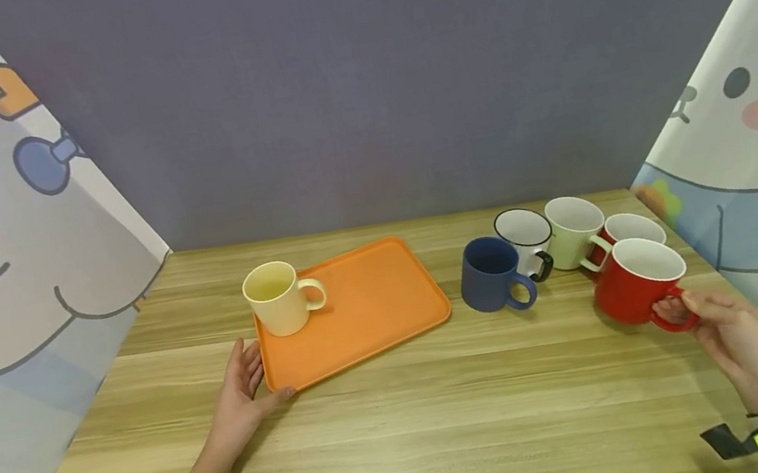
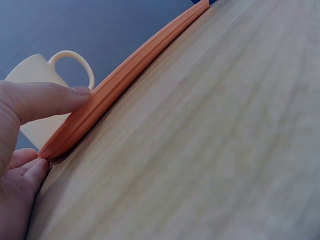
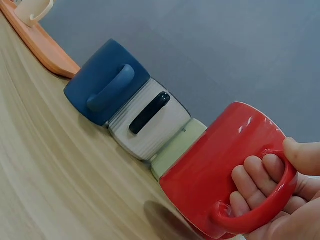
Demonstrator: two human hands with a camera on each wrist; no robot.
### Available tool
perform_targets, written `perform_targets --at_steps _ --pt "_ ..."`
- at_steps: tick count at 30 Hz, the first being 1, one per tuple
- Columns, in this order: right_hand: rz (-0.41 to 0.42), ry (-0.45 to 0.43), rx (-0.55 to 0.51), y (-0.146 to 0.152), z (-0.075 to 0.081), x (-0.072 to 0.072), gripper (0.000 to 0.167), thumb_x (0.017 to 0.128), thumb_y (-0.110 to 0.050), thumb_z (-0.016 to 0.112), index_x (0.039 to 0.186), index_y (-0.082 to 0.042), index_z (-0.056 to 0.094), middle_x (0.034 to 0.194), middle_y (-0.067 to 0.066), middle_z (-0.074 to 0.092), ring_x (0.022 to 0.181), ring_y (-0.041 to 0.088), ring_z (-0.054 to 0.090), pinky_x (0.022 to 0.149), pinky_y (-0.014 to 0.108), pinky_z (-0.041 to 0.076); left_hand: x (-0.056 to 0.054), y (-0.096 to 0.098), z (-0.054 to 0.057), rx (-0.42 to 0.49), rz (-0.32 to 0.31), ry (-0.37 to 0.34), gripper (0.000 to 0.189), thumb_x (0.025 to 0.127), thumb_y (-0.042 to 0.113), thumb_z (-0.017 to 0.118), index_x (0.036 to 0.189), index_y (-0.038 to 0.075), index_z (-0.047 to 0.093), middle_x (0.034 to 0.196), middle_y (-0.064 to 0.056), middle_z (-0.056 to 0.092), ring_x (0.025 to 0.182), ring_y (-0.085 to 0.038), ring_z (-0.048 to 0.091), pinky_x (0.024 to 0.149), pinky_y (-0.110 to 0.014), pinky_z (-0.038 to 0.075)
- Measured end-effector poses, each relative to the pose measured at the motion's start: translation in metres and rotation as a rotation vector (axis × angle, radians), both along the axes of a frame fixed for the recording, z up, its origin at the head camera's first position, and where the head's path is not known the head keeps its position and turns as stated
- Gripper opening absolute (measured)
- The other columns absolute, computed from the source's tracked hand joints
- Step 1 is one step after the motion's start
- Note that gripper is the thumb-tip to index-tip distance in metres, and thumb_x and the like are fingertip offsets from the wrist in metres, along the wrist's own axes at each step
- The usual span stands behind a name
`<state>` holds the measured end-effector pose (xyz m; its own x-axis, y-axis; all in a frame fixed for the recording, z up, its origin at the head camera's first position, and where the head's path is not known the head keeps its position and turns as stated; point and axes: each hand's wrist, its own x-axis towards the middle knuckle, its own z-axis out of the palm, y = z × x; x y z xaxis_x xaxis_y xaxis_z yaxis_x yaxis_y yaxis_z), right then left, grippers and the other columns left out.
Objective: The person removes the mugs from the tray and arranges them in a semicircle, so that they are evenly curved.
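Note:
My right hand (image 1: 740, 342) grips a red mug (image 1: 631, 287) by its handle, with fingers through the loop. The mug has a white inside; in the right wrist view it is tilted, its shadow on the table beside its base. At the orange tray's (image 1: 368, 306) near left corner, my left hand (image 1: 240, 400) holds the rim, thumb along the front edge and fingers at the left side. A pale yellow mug (image 1: 277, 305) stands upright on the tray's left part, handle to the right. The left wrist view shows the thumb (image 2: 55, 100) against the rim.
Right of the tray stand a blue mug (image 1: 486, 281), a white mug with a black handle (image 1: 522, 237) and a pale green mug (image 1: 570, 224). Another red mug (image 1: 632, 227) is partly hidden behind the held one. A grey wall (image 1: 353, 89) closes the table's back.

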<state>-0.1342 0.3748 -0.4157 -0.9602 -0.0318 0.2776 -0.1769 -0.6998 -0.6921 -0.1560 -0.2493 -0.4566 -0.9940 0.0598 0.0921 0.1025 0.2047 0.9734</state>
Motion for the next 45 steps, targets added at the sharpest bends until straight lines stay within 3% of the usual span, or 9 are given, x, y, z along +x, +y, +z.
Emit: perform_targets --at_steps 8,15,18,22,26,34,45 --pt "-0.046 -0.032 0.065 0.004 -0.005 0.002 0.041 0.102 0.012 0.032 0.093 0.015 0.071 0.090 0.020 0.073 0.086 0.025 0.072 0.079 0.022 0.056 0.000 0.001 0.001 -0.008 0.000 0.003 0.117 0.080 -0.012 0.076 0.156 -0.002 -0.012 0.159 -0.030 0.014 0.146 -0.044 0.018 0.119 -0.031 0.026" --pt "0.030 -0.035 0.055 0.013 -0.010 0.001 0.043 0.104 0.010 0.028 0.098 0.014 0.070 0.094 0.020 0.073 0.090 0.025 0.072 0.082 0.023 0.055 0.000 0.002 0.003 -0.007 -0.002 -0.009 0.117 0.080 -0.012 0.076 0.156 0.000 -0.013 0.160 -0.030 0.013 0.146 -0.044 0.017 0.120 -0.040 0.023" --pt "0.063 -0.048 0.042 0.019 -0.013 0.000 0.044 0.104 0.010 0.026 0.100 0.014 0.070 0.096 0.021 0.073 0.092 0.025 0.071 0.083 0.023 0.055 -0.001 0.001 0.001 -0.008 -0.003 -0.004 0.117 0.079 -0.012 0.076 0.156 -0.001 -0.013 0.160 -0.030 0.014 0.146 -0.043 0.017 0.119 -0.029 0.026" --pt "0.104 -0.059 0.021 0.027 -0.016 -0.002 0.045 0.105 0.008 0.024 0.101 0.015 0.069 0.097 0.022 0.073 0.093 0.026 0.072 0.084 0.024 0.056 -0.001 0.001 0.001 -0.014 -0.002 -0.003 0.117 0.080 -0.011 0.076 0.156 -0.002 -0.012 0.159 -0.030 0.013 0.146 -0.044 0.017 0.118 -0.027 0.027" --pt "0.155 -0.053 -0.020 0.037 -0.020 -0.003 0.044 0.105 0.008 0.024 0.102 0.016 0.068 0.098 0.024 0.072 0.095 0.029 0.071 0.085 0.026 0.057 0.001 0.002 0.004 -0.014 -0.001 -0.008 0.117 0.080 -0.012 0.076 0.156 0.000 -0.013 0.160 -0.030 0.013 0.146 -0.044 0.017 0.120 -0.040 0.023" --pt "0.330 0.015 -0.023 0.055 -0.025 -0.011 0.051 0.106 0.005 0.014 0.111 0.019 0.063 0.106 0.029 0.069 0.104 0.034 0.068 0.094 0.030 0.054 0.000 0.001 0.002 -0.016 0.000 0.004 0.117 0.079 -0.011 0.076 0.155 -0.002 -0.012 0.159 -0.031 0.014 0.145 -0.046 0.018 0.113 -0.017 0.030" --pt "0.372 0.040 0.049 0.065 -0.026 -0.015 0.052 0.106 0.005 0.012 0.112 0.018 0.063 0.108 0.028 0.069 0.106 0.034 0.068 0.096 0.030 0.053 -0.001 0.001 0.000 -0.019 0.006 0.010 0.117 0.079 -0.011 0.076 0.155 -0.003 -0.012 0.159 -0.031 0.014 0.145 -0.047 0.018 0.111 -0.012 0.030"
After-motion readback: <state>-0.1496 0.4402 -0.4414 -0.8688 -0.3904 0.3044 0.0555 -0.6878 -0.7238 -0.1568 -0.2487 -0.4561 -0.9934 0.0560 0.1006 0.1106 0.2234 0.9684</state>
